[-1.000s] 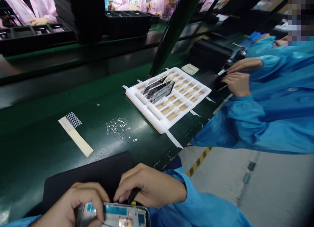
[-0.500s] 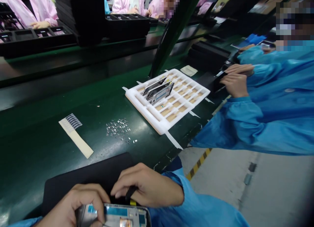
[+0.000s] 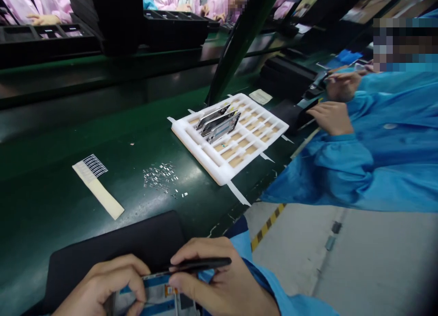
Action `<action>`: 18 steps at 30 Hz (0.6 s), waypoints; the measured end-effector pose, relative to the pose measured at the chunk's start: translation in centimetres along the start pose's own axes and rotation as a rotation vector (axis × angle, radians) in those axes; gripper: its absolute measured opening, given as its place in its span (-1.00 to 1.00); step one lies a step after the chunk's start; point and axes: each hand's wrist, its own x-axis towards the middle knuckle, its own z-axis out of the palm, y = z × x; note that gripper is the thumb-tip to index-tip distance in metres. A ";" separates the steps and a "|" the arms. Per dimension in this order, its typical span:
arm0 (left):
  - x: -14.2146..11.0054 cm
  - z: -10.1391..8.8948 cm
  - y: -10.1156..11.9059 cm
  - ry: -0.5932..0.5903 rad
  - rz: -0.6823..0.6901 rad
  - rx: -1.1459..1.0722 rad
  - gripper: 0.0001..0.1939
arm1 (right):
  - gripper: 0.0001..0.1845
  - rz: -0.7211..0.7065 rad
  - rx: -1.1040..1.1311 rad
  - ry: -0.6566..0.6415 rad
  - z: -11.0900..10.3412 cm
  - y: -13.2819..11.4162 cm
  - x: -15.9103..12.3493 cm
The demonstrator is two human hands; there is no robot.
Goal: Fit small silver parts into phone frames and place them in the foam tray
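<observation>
At the bottom of the head view my left hand (image 3: 111, 284) is closed on a phone frame (image 3: 155, 295). The frame is grey metal with blue strips and a small orange flex piece, and its lower part is cut off. My right hand (image 3: 221, 279) pinches a slim black hand tool (image 3: 205, 264) between thumb and fingers. The tool lies almost level, its thin end close to the frame's upper edge; I cannot tell if they touch. Under the hands lies a black mat (image 3: 116, 247).
A white slotted tray (image 3: 224, 172) holds several phone frames (image 3: 221, 122). Nearer are a scatter of small metal pieces (image 3: 160, 177) and a cream strip with fine pins (image 3: 99, 190). A person in a blue sleeve (image 3: 315, 170) works at right; black trays (image 3: 174, 28) stand across.
My right hand has turned and shifted right, and the black tool now lies level above the frame's edge. The frame has tilted a little in my left hand. The whole view has shifted slightly.
</observation>
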 end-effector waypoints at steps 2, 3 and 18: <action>0.0 0.0 0.1 0.005 -0.015 0.000 -0.85 | -0.88 0.029 -0.032 0.020 0.0 -0.1 -0.1; 0.1 0.1 0.2 0.010 -0.022 0.000 -0.85 | -0.88 0.037 -0.038 0.024 0.0 -0.1 -0.2; 0.4 0.1 0.8 0.034 0.005 0.028 -0.78 | -0.88 0.013 -0.082 0.028 0.4 0.3 -0.2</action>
